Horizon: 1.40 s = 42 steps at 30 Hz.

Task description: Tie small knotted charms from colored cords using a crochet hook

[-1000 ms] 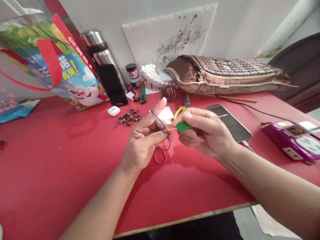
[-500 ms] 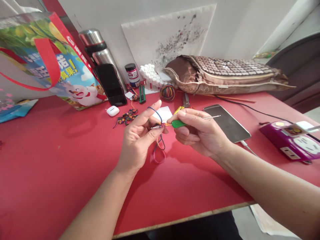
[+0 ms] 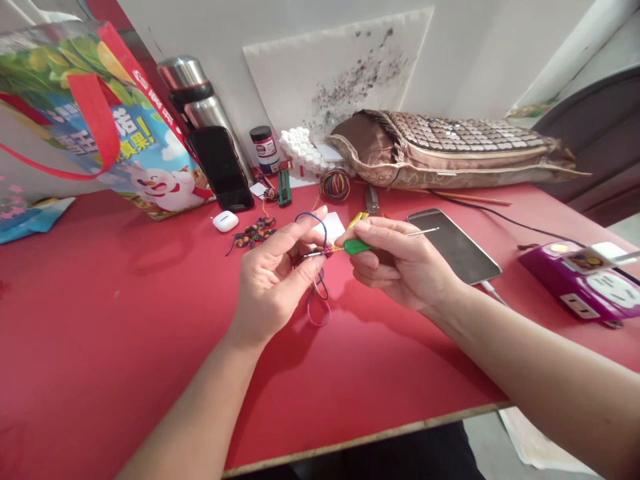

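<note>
My right hand (image 3: 400,263) grips a green-handled crochet hook (image 3: 357,247). One thin metal end pokes out past my knuckles to the right, while a metal tip also shows by my left thumb. Between thumb and fingers, my left hand (image 3: 273,280) pinches a small strip of multicoloured crochet work (image 3: 330,250). Dark blue yarn (image 3: 313,215) loops up over my left index finger. Below the strip hang loose strands of yarn (image 3: 319,313) in pink, orange and blue. The exact meeting of hook and stitches is too small to make out.
Behind my hands lie a multicoloured yarn ball (image 3: 335,185), a crocheted piece (image 3: 254,232), a white earbud case (image 3: 225,221) and yellow-handled pliers (image 3: 371,200). A phone (image 3: 455,247) and purple power strip (image 3: 583,287) are at right. A shopping bag (image 3: 160,157) and steel flask (image 3: 203,100) stand left.
My left hand has shifted slightly left, its index finger a little lower, and the blue yarn loop bows wider. The hook's right end has dipped and drawn left slightly.
</note>
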Available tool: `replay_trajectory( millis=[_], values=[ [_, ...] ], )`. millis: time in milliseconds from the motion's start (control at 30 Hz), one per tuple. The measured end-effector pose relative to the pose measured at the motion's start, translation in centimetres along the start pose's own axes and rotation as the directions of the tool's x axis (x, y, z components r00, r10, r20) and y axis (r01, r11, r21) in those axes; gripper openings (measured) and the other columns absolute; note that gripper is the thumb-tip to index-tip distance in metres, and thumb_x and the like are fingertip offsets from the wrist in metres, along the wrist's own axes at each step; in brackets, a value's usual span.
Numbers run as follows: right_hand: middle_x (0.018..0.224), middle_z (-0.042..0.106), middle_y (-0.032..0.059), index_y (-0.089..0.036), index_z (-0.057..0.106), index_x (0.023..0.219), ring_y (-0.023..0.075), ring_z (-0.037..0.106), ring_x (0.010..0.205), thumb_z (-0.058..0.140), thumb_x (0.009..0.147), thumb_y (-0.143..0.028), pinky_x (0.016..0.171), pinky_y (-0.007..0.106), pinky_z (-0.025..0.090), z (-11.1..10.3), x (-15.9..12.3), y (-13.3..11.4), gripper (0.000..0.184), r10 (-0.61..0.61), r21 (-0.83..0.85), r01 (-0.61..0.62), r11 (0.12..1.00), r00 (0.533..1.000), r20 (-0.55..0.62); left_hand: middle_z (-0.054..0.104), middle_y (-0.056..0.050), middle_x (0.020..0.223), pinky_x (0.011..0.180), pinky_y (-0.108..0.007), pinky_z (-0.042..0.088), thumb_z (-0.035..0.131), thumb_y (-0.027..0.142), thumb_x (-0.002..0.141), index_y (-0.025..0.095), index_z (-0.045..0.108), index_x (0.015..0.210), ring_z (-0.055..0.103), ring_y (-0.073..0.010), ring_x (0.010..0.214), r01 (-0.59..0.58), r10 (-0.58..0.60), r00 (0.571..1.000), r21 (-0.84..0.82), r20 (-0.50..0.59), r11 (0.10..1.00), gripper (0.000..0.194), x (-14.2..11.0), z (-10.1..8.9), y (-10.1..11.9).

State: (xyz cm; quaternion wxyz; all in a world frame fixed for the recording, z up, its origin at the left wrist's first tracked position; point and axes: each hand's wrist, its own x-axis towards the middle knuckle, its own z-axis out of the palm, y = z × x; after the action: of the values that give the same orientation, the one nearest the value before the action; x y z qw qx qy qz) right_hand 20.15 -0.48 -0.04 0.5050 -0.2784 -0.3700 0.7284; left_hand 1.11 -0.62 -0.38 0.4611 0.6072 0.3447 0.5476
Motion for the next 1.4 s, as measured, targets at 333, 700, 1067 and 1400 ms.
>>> replay_trajectory(
  millis=[333,700,1067,1400],
  values=[
    [0.056,0.050,-0.0049,-0.014,0.071,0.079,0.0029,0.023,0.043,0.077,0.092,-0.036,0.044,0.022,0.018,0.1,-0.3,0.0,0.026,-0.059,-0.051,0.060,0.997,0.998,0.024,0.065,0.001,0.082,0.067,-0.028,0.057,0.079,0.017,0.084,0.034,0.083,0.122,0.062,-0.0144,0.075,0.121,-0.123,0.992,-0.163,-0.001,0.979,0.042,0.1,0.9,-0.5],
    [0.063,0.049,-0.0053,-0.015,0.080,0.094,0.0031,0.023,0.045,0.072,0.097,-0.035,0.044,0.022,0.022,0.7,0.0,0.9,0.021,-0.157,0.043,0.158,0.986,0.987,-0.019,0.066,0.002,0.084,0.077,-0.030,0.054,0.082,0.017,0.082,0.036,0.082,0.121,0.061,-0.0152,0.081,0.175,-0.201,0.977,-0.258,-0.076,0.950,0.043,0.1,1.5,-0.4],
    [0.060,0.056,-0.0034,-0.016,0.079,0.089,0.0040,0.034,0.045,0.078,0.094,-0.035,0.046,0.021,0.025,0.9,-0.6,1.0,0.021,-0.157,0.032,0.155,0.987,0.986,0.051,0.070,0.003,0.076,0.078,-0.024,0.054,0.086,0.010,0.076,0.029,0.086,0.111,0.062,-0.0114,0.074,0.155,-0.194,0.980,-0.420,-0.051,0.894,0.040,0.4,1.7,-0.3],
    [0.063,0.053,-0.0049,-0.016,0.081,0.094,0.0021,0.029,0.044,0.076,0.096,-0.036,0.044,0.020,0.024,0.8,0.1,1.2,0.021,-0.115,0.082,0.113,0.990,0.993,0.020,0.080,0.001,0.097,0.084,-0.022,0.057,0.089,0.011,0.074,0.028,0.083,0.117,0.069,-0.0115,0.086,0.196,-0.261,0.962,-0.455,-0.082,0.869,0.046,0.5,1.6,-0.1]
  ],
)
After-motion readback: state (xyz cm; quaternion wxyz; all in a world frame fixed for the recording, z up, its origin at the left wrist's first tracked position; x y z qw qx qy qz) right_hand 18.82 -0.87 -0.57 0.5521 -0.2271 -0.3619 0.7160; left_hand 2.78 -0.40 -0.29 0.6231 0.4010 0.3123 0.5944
